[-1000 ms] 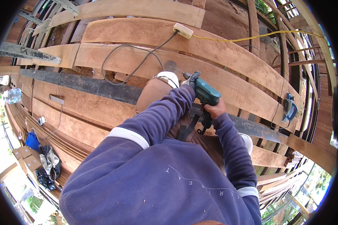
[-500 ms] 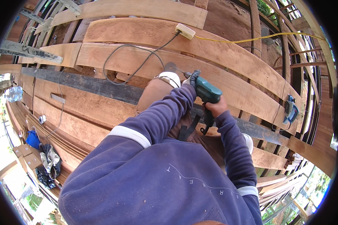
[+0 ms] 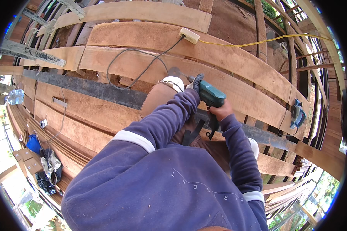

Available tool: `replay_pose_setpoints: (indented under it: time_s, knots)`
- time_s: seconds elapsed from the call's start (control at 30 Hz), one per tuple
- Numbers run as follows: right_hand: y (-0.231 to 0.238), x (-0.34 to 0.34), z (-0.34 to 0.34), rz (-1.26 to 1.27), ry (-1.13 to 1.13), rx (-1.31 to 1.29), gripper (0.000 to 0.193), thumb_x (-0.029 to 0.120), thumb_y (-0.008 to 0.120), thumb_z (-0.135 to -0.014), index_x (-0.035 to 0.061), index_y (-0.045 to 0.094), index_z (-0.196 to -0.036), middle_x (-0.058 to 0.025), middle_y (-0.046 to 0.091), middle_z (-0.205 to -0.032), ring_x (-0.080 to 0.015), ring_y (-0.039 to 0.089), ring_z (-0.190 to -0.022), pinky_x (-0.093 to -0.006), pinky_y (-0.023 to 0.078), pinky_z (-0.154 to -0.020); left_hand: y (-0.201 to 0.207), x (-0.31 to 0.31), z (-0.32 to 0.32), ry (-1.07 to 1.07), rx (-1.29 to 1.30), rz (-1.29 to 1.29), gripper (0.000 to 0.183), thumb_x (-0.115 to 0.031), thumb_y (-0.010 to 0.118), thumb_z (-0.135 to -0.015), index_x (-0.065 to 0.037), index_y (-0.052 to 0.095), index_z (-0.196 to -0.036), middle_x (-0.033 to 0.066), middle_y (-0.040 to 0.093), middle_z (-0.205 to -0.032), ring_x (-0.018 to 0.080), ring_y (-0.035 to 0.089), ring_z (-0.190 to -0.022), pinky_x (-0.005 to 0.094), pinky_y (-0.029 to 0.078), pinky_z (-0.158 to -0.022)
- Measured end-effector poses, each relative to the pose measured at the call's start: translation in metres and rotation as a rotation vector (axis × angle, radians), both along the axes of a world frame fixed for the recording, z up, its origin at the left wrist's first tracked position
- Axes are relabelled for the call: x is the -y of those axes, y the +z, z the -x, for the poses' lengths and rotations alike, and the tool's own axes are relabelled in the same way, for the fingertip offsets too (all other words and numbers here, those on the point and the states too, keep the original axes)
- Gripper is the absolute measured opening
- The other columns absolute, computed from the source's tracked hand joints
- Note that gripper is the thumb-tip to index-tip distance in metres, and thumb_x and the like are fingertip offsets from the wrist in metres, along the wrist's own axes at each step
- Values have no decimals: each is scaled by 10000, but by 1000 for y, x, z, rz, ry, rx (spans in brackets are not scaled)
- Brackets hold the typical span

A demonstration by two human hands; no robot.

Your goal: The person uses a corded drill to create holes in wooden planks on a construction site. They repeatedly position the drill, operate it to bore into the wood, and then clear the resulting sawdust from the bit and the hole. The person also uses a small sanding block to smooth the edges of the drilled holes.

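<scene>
A dark green power drill [image 3: 213, 95] points toward the upper left over the wooden planks. My left hand [image 3: 197, 83], in a dark glove, is closed round the front of its body near the chuck. Bare fingers of my right hand [image 3: 223, 110] wrap its rear handle. On the drill's shaft sits a round grey disc [image 3: 175, 72], over a reddish-brown plank [image 3: 239, 88] just beyond my left leg. Whether the disc touches the wood or spins, I cannot tell. Both the trigger and my right fingertips are partly hidden.
A grey cord [image 3: 108, 69] loops over the planks from a pale socket block [image 3: 189, 35], which a yellow cable [image 3: 254, 43] feeds. A blue power tool [image 3: 297, 114] lies at the right. Gaps part the planks; a black beam [image 3: 104, 91] crosses them. Cardboard boxes [image 3: 31, 164] stand lower left.
The drill and both hands have shifted very slightly left; the planks sit a little lower in the picture. My grip looks the same.
</scene>
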State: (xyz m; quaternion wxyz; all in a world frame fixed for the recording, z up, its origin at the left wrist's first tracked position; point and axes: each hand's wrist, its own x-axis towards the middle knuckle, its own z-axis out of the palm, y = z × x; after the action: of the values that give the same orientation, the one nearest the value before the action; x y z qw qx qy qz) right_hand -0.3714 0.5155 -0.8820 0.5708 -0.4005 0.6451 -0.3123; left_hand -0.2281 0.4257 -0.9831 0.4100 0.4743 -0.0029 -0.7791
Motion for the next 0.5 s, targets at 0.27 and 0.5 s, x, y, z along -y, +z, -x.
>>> replay_pose_setpoints:
  time_s: [0.27,0.5]
  knots:
    - [-3,1,0,-19,-17,27,485,17,744,-708,-16,606,-1172,-88,702,-988,-174,674,-840,-319,559,-741,8,2,0,-4,65,-20,591,-501,820,-789,-38,594,-1079,106,651,-905,261,660,-786,393,567,-758]
    - [7,-2,0,98,39,-102,587,16,724,-714,19,584,-1283,-100,711,-1047,-195,687,-924,-333,554,-816,-23,11,8,28,-105,-14,531,-484,811,-804,-50,609,-1034,139,681,-912,291,684,-811,418,586,-765]
